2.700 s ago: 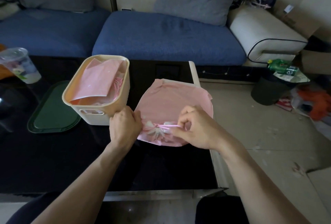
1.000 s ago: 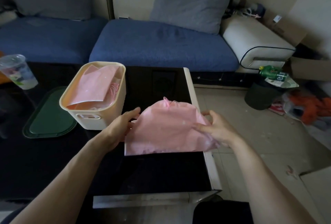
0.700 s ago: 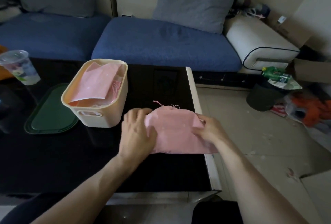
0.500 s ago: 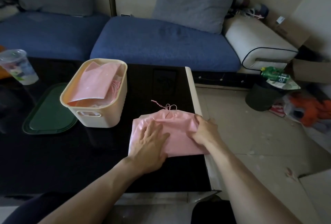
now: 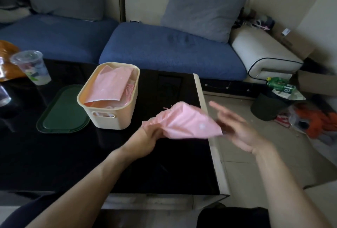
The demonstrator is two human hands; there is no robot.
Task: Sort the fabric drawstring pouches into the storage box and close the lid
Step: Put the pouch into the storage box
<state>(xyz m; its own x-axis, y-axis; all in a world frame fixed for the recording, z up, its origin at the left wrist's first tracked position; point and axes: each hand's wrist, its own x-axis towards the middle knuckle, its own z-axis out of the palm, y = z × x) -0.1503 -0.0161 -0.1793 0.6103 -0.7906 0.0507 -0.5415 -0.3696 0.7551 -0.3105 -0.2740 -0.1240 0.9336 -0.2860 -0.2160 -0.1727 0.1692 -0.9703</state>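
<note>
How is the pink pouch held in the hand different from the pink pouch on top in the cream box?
The pink fabric pouch in the left hand grip is lifted above the black glass table, bunched at one end; the pink pouch in the cream plastic storage box lies flat and tilted. No hand touches the boxed one. Both show the same pale pink cloth. The right hand is open beside the held pouch.

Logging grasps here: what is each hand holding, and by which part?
The left hand grips the pink pouch by its left edge. The right hand is open, holding nothing.
</note>
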